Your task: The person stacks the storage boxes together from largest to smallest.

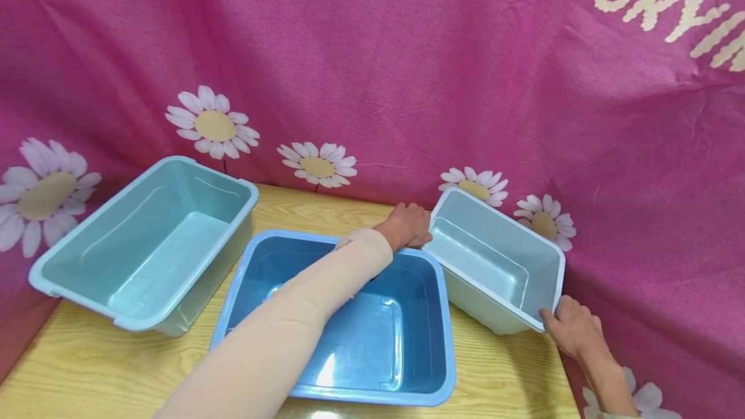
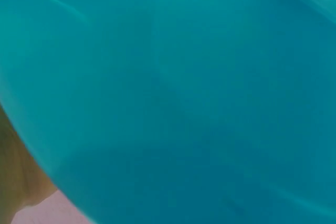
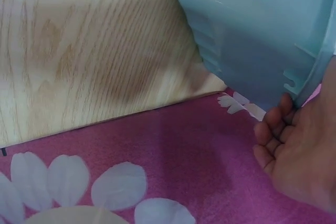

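A pale grey-blue plastic tub (image 1: 483, 251) sits at the right of the table, its base partly raised and its inside facing me. At its near right corner my right hand (image 1: 573, 327) grips the rim, thumb over the inside. The right wrist view shows the fingers (image 3: 273, 129) curled under that rim. My left hand (image 1: 412, 224) holds the tub's left corner; most of its fingertips are hidden. The left forearm crosses over a bright blue tub (image 1: 355, 341) in the middle. Blue-green plastic fills nearly all of the left wrist view.
A second pale teal tub (image 1: 174, 264) stands at the left, on the wood-grain table (image 1: 500, 374). Behind the table hangs a magenta cloth (image 1: 378, 83) printed with daisies and letters. The table's right edge runs close beside my right hand.
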Tool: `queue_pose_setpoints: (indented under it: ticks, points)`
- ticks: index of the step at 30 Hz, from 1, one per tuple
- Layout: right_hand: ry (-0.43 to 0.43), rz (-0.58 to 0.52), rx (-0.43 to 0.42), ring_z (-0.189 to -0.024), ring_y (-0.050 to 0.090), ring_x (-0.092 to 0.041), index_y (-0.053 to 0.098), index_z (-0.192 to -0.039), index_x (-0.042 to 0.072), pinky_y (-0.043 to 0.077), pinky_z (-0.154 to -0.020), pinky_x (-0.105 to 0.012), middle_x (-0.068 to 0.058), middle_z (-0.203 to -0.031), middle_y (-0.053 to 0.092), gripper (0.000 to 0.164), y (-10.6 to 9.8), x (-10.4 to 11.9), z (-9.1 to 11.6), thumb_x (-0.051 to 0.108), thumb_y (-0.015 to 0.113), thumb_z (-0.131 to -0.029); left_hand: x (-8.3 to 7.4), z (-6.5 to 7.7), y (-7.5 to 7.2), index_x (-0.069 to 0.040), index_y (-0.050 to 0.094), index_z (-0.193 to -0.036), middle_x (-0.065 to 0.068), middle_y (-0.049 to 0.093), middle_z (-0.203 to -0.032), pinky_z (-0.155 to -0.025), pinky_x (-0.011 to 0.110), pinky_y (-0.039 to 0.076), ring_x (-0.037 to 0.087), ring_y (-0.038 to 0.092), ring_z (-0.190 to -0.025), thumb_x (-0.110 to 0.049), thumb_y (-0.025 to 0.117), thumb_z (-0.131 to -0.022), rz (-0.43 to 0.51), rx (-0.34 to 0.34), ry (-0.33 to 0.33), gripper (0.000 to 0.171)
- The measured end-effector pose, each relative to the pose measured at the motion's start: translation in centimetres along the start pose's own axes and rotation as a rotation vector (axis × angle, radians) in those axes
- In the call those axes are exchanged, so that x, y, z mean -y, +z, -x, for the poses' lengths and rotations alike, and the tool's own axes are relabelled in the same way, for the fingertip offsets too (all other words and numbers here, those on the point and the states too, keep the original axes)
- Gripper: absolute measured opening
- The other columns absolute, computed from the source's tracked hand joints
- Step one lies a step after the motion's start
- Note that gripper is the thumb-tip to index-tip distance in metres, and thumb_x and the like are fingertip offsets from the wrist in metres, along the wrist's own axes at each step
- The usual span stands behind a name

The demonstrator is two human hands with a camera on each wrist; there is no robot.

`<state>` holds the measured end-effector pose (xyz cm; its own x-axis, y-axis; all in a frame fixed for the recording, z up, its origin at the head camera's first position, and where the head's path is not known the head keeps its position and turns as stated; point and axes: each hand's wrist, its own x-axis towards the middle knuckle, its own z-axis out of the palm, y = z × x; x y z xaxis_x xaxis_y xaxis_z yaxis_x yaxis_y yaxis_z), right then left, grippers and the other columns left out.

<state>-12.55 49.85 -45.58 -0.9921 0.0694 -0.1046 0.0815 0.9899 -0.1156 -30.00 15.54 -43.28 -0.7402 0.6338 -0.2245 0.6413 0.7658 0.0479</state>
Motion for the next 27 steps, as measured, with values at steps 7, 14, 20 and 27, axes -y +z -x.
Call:
queue_pose_setpoints:
  ticks: [7, 14, 20, 27]
  points:
    - [-0.015, 0.007, -0.047, -0.071, 0.056, -0.034, 0.052, -0.086, -0.005, 0.041, -0.061, -0.053, -0.015, -0.077, 0.055, 0.035, -0.2, 0.4, 0.2, 0.028, 0.053, -0.096, 0.6, -0.1, 0.1, -0.012, 0.056, -0.136, 0.004, 0.058, -0.131, -0.103, 0.037, 0.036, 0.019, 0.05, -0.12, -0.044, 0.045, -0.098, -0.141, -0.049, 0.041, 0.051]
    - [-0.011, -0.013, -0.075, -0.068, 0.052, -0.031, 0.051, -0.084, -0.003, 0.037, -0.059, -0.048, -0.012, -0.074, 0.052, 0.034, -0.1, 0.9, 0.2, 0.029, 0.051, -0.097, 1.2, 0.1, -0.5, -0.013, 0.054, -0.136, 0.002, 0.057, -0.128, -0.104, 0.035, 0.035, 0.017, 0.049, -0.119, -0.046, 0.043, -0.099, -0.195, -0.06, 0.039, 0.05]
    - [-0.015, -0.031, -0.104, -0.074, 0.052, -0.037, 0.051, -0.087, -0.005, 0.035, -0.064, -0.051, -0.015, -0.078, 0.052, 0.034, -0.3, 1.4, 0.2, 0.028, 0.05, -0.097, 1.5, 0.1, -1.5, -0.013, 0.054, -0.136, 0.002, 0.058, -0.128, -0.103, 0.035, 0.036, 0.018, 0.05, -0.12, -0.047, 0.043, -0.1, -0.217, -0.082, 0.043, 0.051]
    - [-0.026, -0.029, -0.147, -0.073, 0.05, -0.037, 0.049, -0.085, -0.004, 0.033, -0.063, -0.049, -0.015, -0.077, 0.051, 0.033, -1.4, 1.8, 0.1, 0.026, 0.05, -0.097, 1.9, 0.2, -2.4, -0.01, 0.055, -0.127, 0.005, 0.059, -0.121, -0.097, 0.035, 0.04, 0.02, 0.053, -0.113, -0.047, 0.041, -0.101, -0.222, -0.115, 0.074, 0.048]
